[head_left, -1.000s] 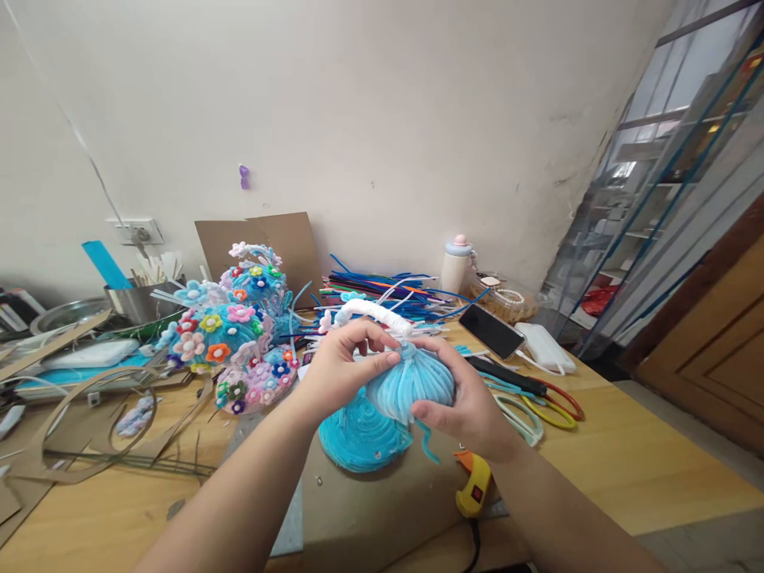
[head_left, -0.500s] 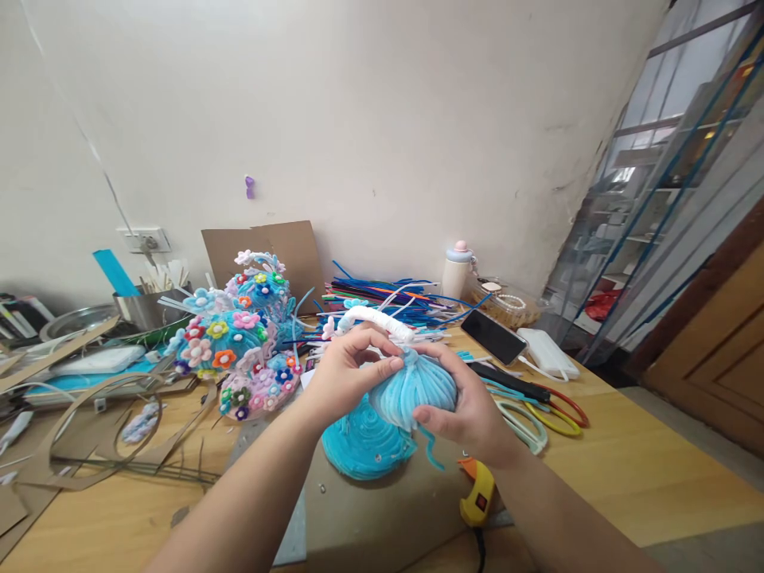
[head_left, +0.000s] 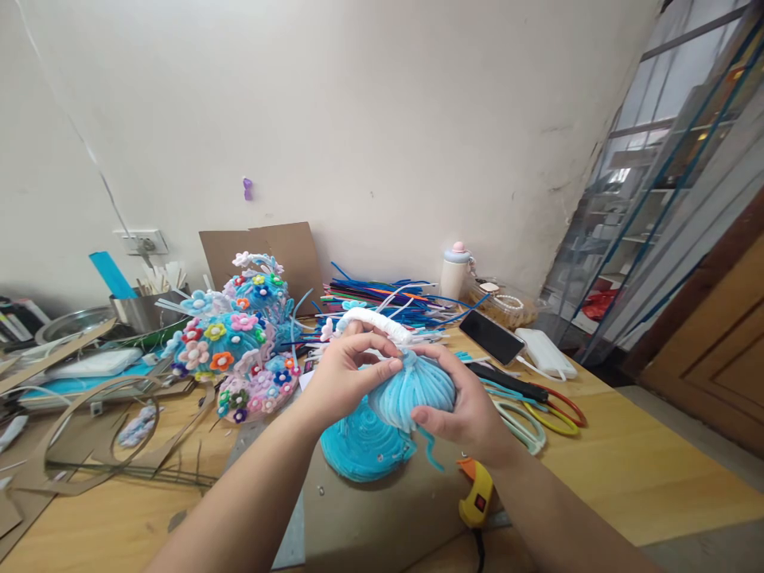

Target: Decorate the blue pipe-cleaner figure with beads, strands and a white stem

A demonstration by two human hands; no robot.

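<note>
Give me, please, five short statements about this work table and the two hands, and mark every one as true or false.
1. The left hand and the right hand both touch the light blue puff. True.
2. The bottle lies on its side. False: it stands upright.
3. The left hand pinches a red flower. False: it pinches the gathered top of the light blue puff.
4. A black cord runs from the yellow tool. True.
5. The phone shows a bright screen. False: its screen is dark.
</note>
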